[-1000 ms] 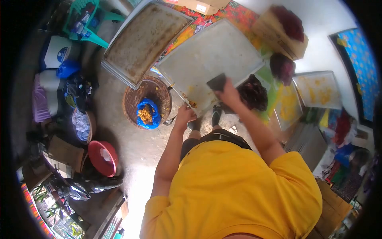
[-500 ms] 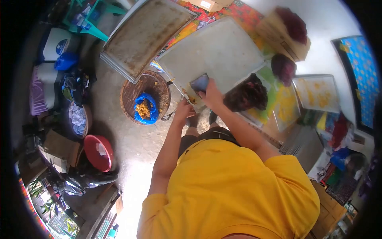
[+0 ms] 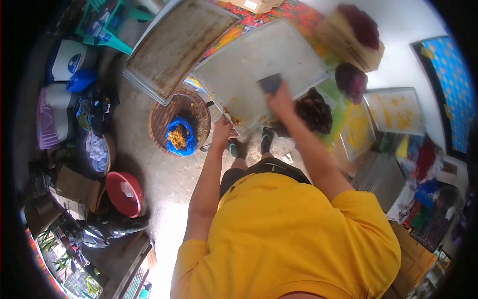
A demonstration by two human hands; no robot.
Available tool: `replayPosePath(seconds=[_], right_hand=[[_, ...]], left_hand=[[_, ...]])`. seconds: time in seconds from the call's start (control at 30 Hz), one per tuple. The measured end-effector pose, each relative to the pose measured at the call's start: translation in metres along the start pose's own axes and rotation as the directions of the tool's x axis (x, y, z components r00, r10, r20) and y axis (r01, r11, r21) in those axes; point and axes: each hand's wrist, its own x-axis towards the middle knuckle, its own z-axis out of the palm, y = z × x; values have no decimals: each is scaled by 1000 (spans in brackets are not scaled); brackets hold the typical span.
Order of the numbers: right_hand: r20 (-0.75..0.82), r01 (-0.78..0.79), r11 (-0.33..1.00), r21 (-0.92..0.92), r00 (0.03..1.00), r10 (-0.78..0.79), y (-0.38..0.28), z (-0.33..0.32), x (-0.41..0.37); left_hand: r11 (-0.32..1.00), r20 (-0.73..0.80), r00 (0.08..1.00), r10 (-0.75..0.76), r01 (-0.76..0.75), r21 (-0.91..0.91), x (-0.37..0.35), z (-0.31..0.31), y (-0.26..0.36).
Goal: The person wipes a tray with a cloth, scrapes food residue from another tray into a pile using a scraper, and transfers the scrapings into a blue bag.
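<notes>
A large grey metal tray (image 3: 249,60) lies tilted in front of me. My left hand (image 3: 223,130) is closed on its near corner. Gripped in my right hand (image 3: 282,101) is a dark flat scraper (image 3: 270,83), over the middle of the tray's surface; motion blurs the hand. Yellow-brown scraps (image 3: 236,120) have gathered at the tray's near corner, close to my left hand. To the right of my right hand sits a dark maroon bundle (image 3: 314,110), partly behind my forearm.
On the left, a round wooden stool (image 3: 194,107) holds a blue bag (image 3: 186,145) of yellow-brown scraps. Stacked trays (image 3: 179,45) stand behind it. Trays with yellow residue (image 3: 396,112) and a cardboard box (image 3: 351,45) are on the right. A red basin (image 3: 122,199) rests on the floor.
My right hand and the scraper have moved away from the near corner, up and rightward across the tray. Scraps now show at that corner. My left hand stays at the edge.
</notes>
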Motion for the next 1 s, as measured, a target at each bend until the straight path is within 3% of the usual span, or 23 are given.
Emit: replayPosePath(seconds=[0.03, 0.07, 0.17, 0.2, 0.23, 0.3, 0.4, 0.43, 0.47, 0.53, 0.63, 0.7, 0.77, 0.83, 0.9, 1.0], right_hand=[[58, 38, 999, -21, 998, -36, -18, 14, -21], [225, 8, 999, -40, 974, 1, -46, 6, -37], [63, 95, 992, -82, 994, -90, -20, 12, -19], [16, -40, 997, -65, 999, 41, -13, -10, -1], [-210, -68, 995, -75, 976, 51, 10, -19, 18], [-198, -218, 976, 26, 955, 219, 24, -70, 40], [-225, -50, 997, -57, 974, 36, 16, -29, 20], [-6, -124, 992, 30, 992, 124, -13, -22, 0], [-16, 21, 998, -64, 1000, -22, -14, 15, -16], [251, 23, 999, -44, 968, -12, -66, -1, -51], [-4, 23, 999, 23, 1000, -23, -14, -1, -9], [-264, -62, 998, -28, 963, 52, 36, -33, 40], [-250, -139, 990, 16, 958, 138, 66, -91, 79], [-194, -141, 990, -24, 972, 133, 84, -105, 89], [-43, -108, 993, -37, 993, 106, 85, -93, 84], [178, 30, 984, -174, 984, 2, 22, -52, 16]], left_hand=[[1000, -9, 1000, -1, 1, 0, 2, 1, -2], [1000, -5, 1000, -16, 16, 7, 4, 0, -5], [998, 14, 1000, 14, -13, -56, -3, 2, -2], [999, 8, 1000, 25, -25, -46, -1, 1, -6], [999, 6, 1000, 27, -27, -33, 4, -2, -12], [999, 8, 999, 32, -31, -15, 9, -2, -17], [999, -20, 999, 43, -42, 26, 3, 3, -9], [999, -22, 999, 33, -32, 34, 3, 3, -9], [998, -34, 998, 55, -54, 38, 6, 2, -15], [999, -15, 999, 35, -35, 31, 0, 4, -6], [999, -24, 999, 43, -43, 17, 3, 2, -11], [1000, -38, 999, 14, -13, 16, 5, 0, -15], [1000, -27, 1000, 6, -5, 21, 5, 1, -11], [1000, -7, 1000, 10, -10, 7, 5, 1, -12], [1000, -29, 999, 16, -15, 22, 3, 2, -9], [1000, -40, 999, 6, -6, 13, 1, 8, -7]])
